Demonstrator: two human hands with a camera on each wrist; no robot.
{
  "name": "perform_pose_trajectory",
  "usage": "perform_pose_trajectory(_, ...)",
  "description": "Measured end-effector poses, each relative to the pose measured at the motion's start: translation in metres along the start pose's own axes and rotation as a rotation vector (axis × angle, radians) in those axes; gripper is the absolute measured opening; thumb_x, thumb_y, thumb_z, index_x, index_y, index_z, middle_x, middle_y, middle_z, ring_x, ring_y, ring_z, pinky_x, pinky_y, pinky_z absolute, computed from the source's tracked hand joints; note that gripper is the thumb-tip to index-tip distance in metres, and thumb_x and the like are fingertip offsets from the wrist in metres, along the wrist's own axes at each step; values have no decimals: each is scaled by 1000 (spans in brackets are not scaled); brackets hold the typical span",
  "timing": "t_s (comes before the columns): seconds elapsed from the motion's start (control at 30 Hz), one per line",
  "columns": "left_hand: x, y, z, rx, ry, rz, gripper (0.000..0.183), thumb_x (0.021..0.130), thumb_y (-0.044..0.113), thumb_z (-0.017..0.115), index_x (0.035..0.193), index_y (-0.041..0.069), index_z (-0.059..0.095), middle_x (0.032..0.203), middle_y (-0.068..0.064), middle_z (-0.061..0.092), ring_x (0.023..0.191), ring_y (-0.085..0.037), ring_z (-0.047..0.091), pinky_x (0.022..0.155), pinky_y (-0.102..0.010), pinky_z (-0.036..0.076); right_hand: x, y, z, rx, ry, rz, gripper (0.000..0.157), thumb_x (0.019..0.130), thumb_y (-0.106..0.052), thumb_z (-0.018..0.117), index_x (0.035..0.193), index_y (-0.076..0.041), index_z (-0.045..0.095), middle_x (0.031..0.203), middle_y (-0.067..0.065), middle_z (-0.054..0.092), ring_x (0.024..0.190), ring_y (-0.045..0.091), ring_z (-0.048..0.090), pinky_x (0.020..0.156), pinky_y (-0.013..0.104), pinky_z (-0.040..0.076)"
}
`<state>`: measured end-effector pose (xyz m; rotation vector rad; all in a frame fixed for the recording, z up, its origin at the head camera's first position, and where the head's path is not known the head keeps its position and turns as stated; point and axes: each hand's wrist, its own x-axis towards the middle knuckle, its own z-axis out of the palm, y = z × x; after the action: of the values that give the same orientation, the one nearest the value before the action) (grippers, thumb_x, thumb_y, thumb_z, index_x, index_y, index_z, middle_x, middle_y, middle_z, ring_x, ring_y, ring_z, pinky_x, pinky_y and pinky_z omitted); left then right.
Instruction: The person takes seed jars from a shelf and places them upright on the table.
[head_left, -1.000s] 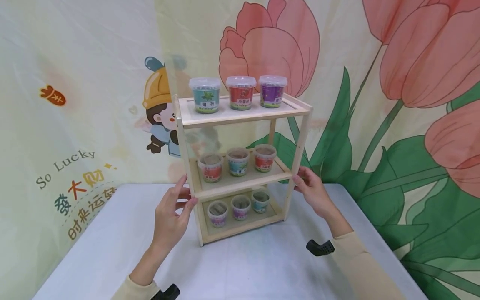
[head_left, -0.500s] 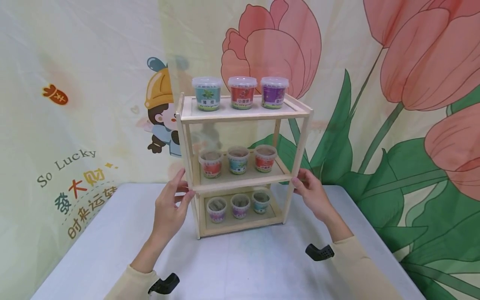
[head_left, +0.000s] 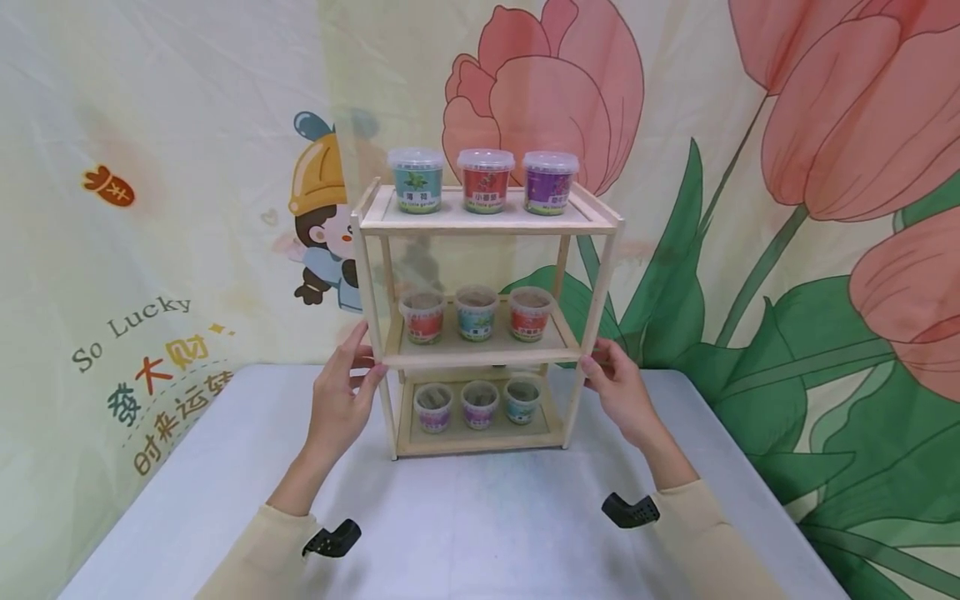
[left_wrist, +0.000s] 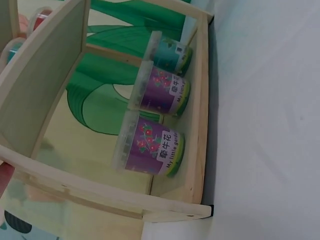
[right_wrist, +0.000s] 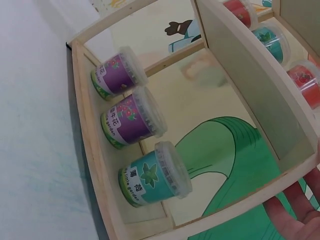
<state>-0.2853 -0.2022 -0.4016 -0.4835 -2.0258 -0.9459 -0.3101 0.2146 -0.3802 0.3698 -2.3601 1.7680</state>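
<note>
A three-tier wooden shelf (head_left: 480, 360) stands upright, its front facing me. My left hand (head_left: 337, 408) holds its left post at the middle tier, thumb in front. At the same height on the other side, my right hand (head_left: 622, 396) grips the right post. Lidded plastic cups line each tier: teal (head_left: 417, 192), red (head_left: 486, 192) and purple (head_left: 550, 193) on top; red (head_left: 423, 325), teal (head_left: 477, 322) and red (head_left: 530, 322) in the middle; two purple cups (left_wrist: 155, 145) and a teal cup (right_wrist: 152, 177) at the bottom. Right-hand fingers (right_wrist: 287, 217) show at the frame in the right wrist view.
A white-covered table (head_left: 480, 533) lies under the shelf, stretching out in front and to both sides. Behind it hangs a backdrop cloth (head_left: 697, 67) printed with tulips and a cartoon figure. Black wrist mounts (head_left: 332, 539) stick out by both sleeves.
The shelf's left side has swung back, turning its front squarely toward me. My left hand moved away with it; the right hand stayed nearly in place. The cups rode along on their tiers.
</note>
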Motion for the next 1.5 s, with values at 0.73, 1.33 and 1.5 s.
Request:
perform_pose_trajectory(0.73,16,-21,4,-19,-62,-98,80,100,6,73,168,24,33,121,-18,66,112,-32,69,90,-19,57,-10,-10,13,-37,30,21,45,112,-23,56,151,-1,46,129,21,54,118,32,59,106,47,56)
perform_pose_trajectory(1.33,18,-19,4,-32,-84,-104,79,102,6,70,168,25,32,120,-17,65,111,-31,68,91,-47,63,-5,-9,13,-61,54,0,44,112,-23,55,150,-2,48,136,22,56,124,37,61,105,48,56)
perform_pose_trajectory(1.5,17,-19,4,-34,-90,-99,78,103,7,70,168,25,31,120,-17,65,110,-30,69,92,-40,62,-5,-10,12,-61,43,15,45,112,-24,55,151,-2,47,135,22,55,123,36,61,105,49,56)
